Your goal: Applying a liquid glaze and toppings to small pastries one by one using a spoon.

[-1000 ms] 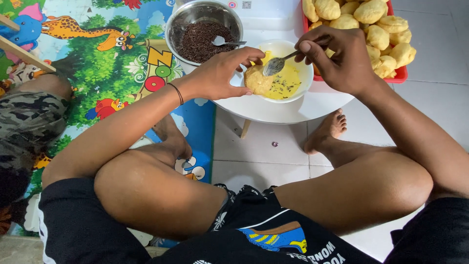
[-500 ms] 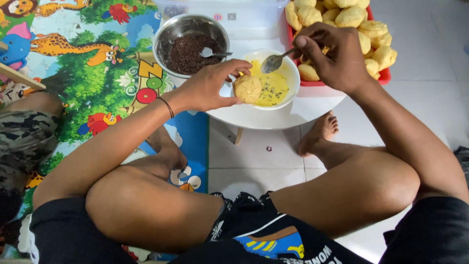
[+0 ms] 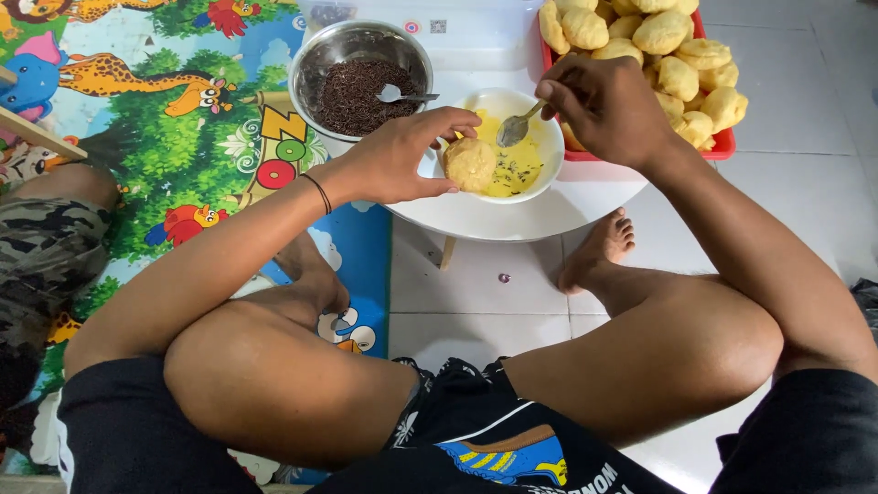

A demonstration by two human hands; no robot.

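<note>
A seated person is seen from above, legs folded before a low white round table (image 3: 549,215). The left hand (image 3: 398,160) is closed around a round yellow dough ball (image 3: 471,165), held over the near left rim of a white bowl (image 3: 540,178) that sits near the table's front edge. The right hand (image 3: 608,110) is pinched on the handle of a metal spoon (image 3: 514,128), whose tip is dipped toward the yellow batter (image 3: 517,165) in the bowl; dark specks are scattered in it.

Several slips can be judged possible. The ball is gripped only at the fingertips and could be dropped into the batter or onto the floor. Batter could be dripped from the spoon over the bowl's rim. The bowl stands close to the front edge and could be nudged off by the wrist.

At the table's back left corner a steel bowl (image 3: 320,69) of dark brown sprinkles (image 3: 352,96) is set, with a second small spoon (image 3: 402,94) lying in it. At the back right a red tray (image 3: 722,144) heaped with pale dough balls (image 3: 677,55) is placed, touching the right hand's far side. A colourful animal play mat (image 3: 183,137) is spread on the floor to the left, where another person's camouflage-clad leg (image 3: 41,256) is seen. Reach toward the sprinkles is partly crossed by the left forearm.
</note>
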